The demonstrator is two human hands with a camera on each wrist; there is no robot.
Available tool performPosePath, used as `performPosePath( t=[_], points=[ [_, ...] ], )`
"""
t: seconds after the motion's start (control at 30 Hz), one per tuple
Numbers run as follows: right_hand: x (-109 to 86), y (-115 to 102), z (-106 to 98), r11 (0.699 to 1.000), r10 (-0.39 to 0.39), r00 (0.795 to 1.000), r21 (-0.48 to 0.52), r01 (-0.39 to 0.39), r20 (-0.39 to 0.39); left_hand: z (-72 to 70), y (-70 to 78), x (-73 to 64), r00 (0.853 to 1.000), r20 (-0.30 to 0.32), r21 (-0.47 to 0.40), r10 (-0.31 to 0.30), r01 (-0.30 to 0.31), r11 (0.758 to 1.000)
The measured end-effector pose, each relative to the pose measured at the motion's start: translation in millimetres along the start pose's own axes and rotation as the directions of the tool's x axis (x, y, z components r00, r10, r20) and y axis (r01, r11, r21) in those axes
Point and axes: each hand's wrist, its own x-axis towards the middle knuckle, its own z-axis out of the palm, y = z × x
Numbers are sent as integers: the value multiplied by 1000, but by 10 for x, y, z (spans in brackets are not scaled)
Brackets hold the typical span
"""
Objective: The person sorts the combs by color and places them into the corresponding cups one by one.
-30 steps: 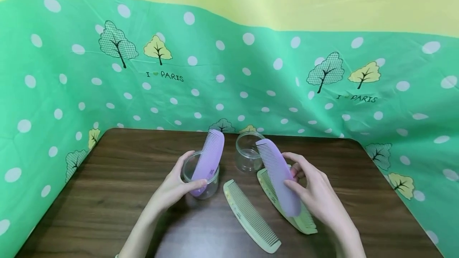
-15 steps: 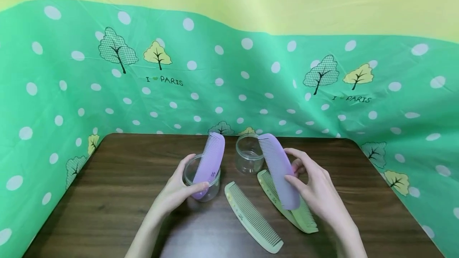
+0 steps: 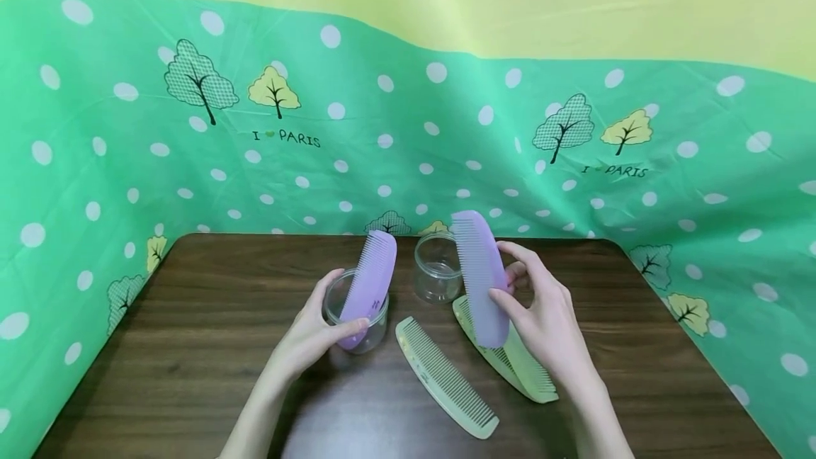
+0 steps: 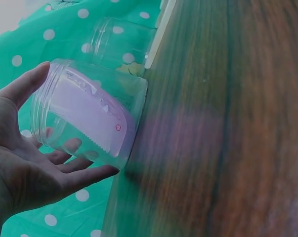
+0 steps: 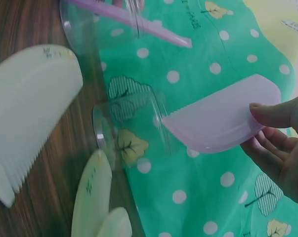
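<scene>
My left hand [image 3: 306, 338] grips a clear jar [image 3: 377, 335], thumb and fingers around it. A purple comb [image 3: 370, 285] leans inside that jar, its upper end sticking out above the rim; in the left wrist view the comb's lower part [image 4: 92, 108] shows through the wall. My right hand [image 3: 547, 314] pinches a second purple comb [image 3: 483, 282] by its spine and holds it raised, nearly upright, teeth toward the left. A second clear jar [image 3: 433, 283] stands behind it; the held comb's end [image 5: 181, 121] overlaps that jar's mouth in the right wrist view.
A green comb [image 3: 446, 377] lies on the brown wooden table [image 3: 159, 360] between the hands. Two more green combs [image 3: 525, 367] overlap each other beneath the right hand's comb. A green dotted cloth [image 3: 357, 126] hangs behind and beside the table.
My right hand has lifted its purple comb and brought it leftward toward the rear jar, turning it more upright. The left hand stays on its jar.
</scene>
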Motion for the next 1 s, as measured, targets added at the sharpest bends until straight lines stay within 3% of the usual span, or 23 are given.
performPosePath(
  t=[0.13, 0.4, 0.73, 1.0],
  points=[
    [53, -109, 66, 998, 55, 998, 33, -53, -43, 1, -4, 18, 1000, -5, 6, -2, 2, 1000],
    [167, -367, 236, 966, 164, 985, 213, -149, -55, 1, -25, 17, 1000, -5, 7, -1, 1, 1000],
    [299, -648, 546, 904, 231, 966, 392, -169, -116, 6, -32, 44, 1000, -19, 12, 11, -11, 1000],
    [374, -803, 811, 895, 214, 962, 429, -125, -167, -10, -41, 22, 1000, -11, 8, -2, 2, 1000]
  ],
)
